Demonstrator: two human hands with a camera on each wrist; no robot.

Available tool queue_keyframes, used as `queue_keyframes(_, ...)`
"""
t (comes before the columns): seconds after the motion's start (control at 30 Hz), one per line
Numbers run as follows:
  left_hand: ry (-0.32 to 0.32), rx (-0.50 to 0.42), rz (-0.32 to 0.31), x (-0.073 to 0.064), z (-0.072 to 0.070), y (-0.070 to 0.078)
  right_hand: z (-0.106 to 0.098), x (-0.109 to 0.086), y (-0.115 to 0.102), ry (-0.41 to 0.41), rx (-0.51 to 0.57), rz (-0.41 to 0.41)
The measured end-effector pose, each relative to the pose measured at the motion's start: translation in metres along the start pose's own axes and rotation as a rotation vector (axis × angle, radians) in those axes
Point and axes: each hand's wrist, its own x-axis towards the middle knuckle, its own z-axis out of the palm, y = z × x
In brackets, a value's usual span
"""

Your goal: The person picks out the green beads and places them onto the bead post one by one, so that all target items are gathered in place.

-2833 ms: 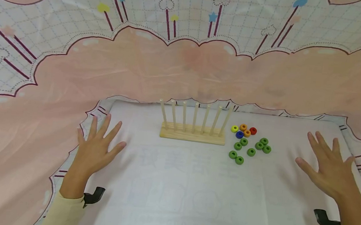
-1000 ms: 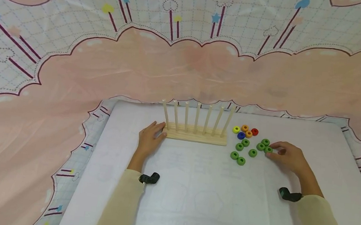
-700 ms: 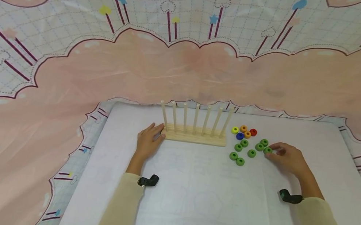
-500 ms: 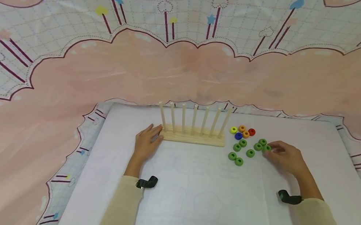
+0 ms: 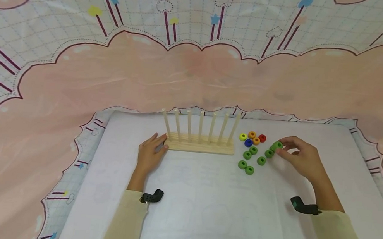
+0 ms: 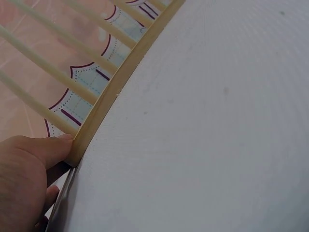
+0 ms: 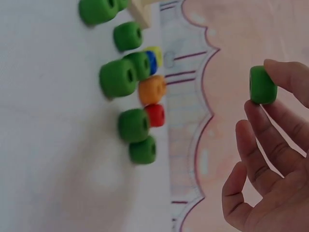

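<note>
My right hand [image 5: 304, 158] pinches a green bead [image 7: 263, 84] between thumb and fingertips, lifted off the table beside the other beads. In the right wrist view the remaining fingers are loosely bent below it. A pale wooden peg rack [image 5: 199, 147] stands upright at the table's back, a row of several bare pegs rising from its base. My left hand [image 5: 151, 154] grips the rack's left end, thumb [image 6: 55, 147] against the base and the other fingers partly hidden behind it. Several green beads [image 5: 261, 160] lie loose right of the rack.
Behind the green beads sit a yellow bead [image 5: 243, 137], a blue bead [image 5: 248, 143], two orange beads [image 5: 251, 135] and a red bead [image 5: 262, 138]. A white sheet [image 5: 203, 206] covers the table. A pink patterned cloth [image 5: 129, 74] hangs behind and at the sides.
Both hands, first spread apart at the sides, came inward: the left to the rack's end, the right to the green beads. The right hand has since raised one green bead.
</note>
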Motion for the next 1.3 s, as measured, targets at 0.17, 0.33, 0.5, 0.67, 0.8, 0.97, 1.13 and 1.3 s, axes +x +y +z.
queue_keyframes(0.17, 0.012, -0.009, 0.002, 0.0, 0.002, -0.001, -0.006, -0.001, -0.02, 0.026, 0.023, -0.042)
queue_keyframes(0.33, 0.012, -0.011, -0.003, 0.001, 0.003, -0.001, -0.01, -0.001, -0.038, 0.044, 0.04, -0.07)
queue_keyframes(0.5, 0.029, 0.006, 0.033, 0.002, 0.003, 0.002, -0.011, 0.001, -0.055, 0.04, 0.061, -0.094)
queue_keyframes(0.67, 0.042, 0.025, 0.069, 0.001, 0.003, 0.001, -0.008, 0.005, -0.066, 0.036, 0.074, -0.111)
queue_keyframes(0.8, 0.024, 0.042, 0.063, 0.0, 0.004, -0.001, -0.007, 0.008, -0.074, 0.04, 0.08, -0.148)
queue_keyframes(0.97, 0.012, 0.05, 0.052, -0.001, 0.003, -0.002, -0.006, 0.014, -0.084, 0.048, 0.091, -0.2)
queue_keyframes(1.13, 0.003, 0.038, 0.039, 0.0, 0.002, -0.002, -0.005, 0.02, -0.093, 0.042, 0.105, -0.224)
queue_keyframes(1.3, 0.005, 0.036, 0.028, 0.0, 0.002, -0.003, -0.004, 0.027, -0.103, 0.036, 0.131, -0.239)
